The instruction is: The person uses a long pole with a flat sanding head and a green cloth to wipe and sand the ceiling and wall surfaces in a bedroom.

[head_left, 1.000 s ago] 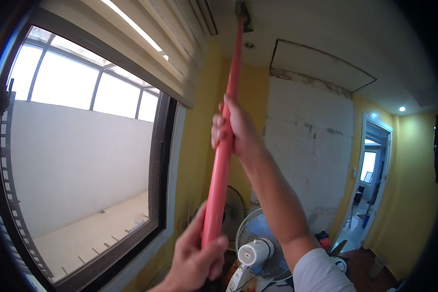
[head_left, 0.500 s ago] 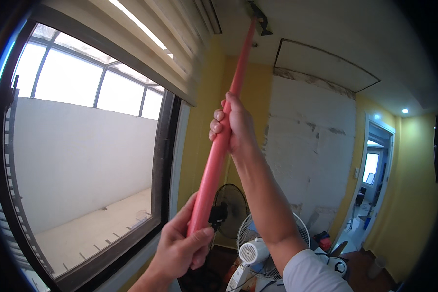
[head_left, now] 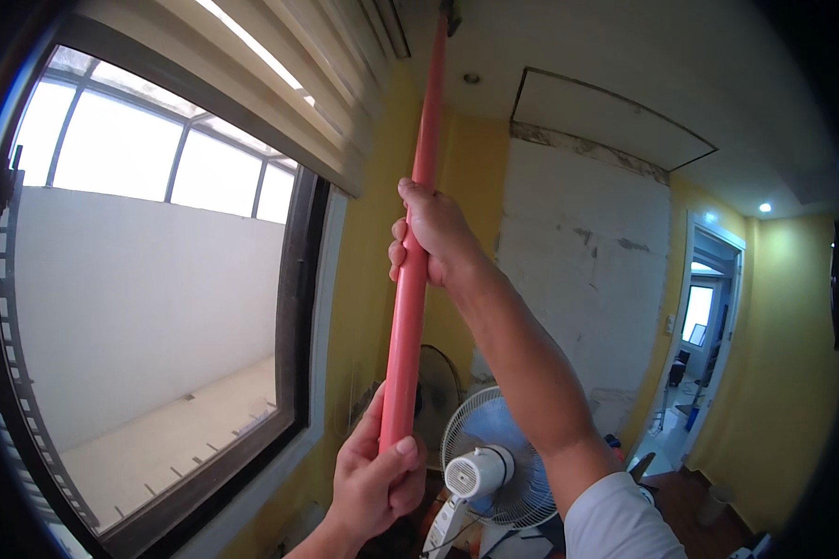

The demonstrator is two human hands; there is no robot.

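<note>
Holding the pink pole (head_left: pixel 404 349) up toward the ceiling (head_left: pixel 615 51) rn, L hand (head_left: pixel 373 480) wrapped round its lower end, R hand (head_left: pixel 435 231) clasping higher up; next move prob needs steady two-handed aim imo.

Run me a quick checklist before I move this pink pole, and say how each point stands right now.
1. Right hand closed around the pink pole, higher up: ok.
2. Left hand gripping the pole near its lower end: ok.
3. Dark piece at the pole's far tip fully in view: not ok, the top edge of the picture cuts it off.
4. That piece touching the ceiling: cannot tell.
5. Pole apart from the window blind: ok, yellow wall shows between them.
6. White fan switched off: cannot tell.
</note>
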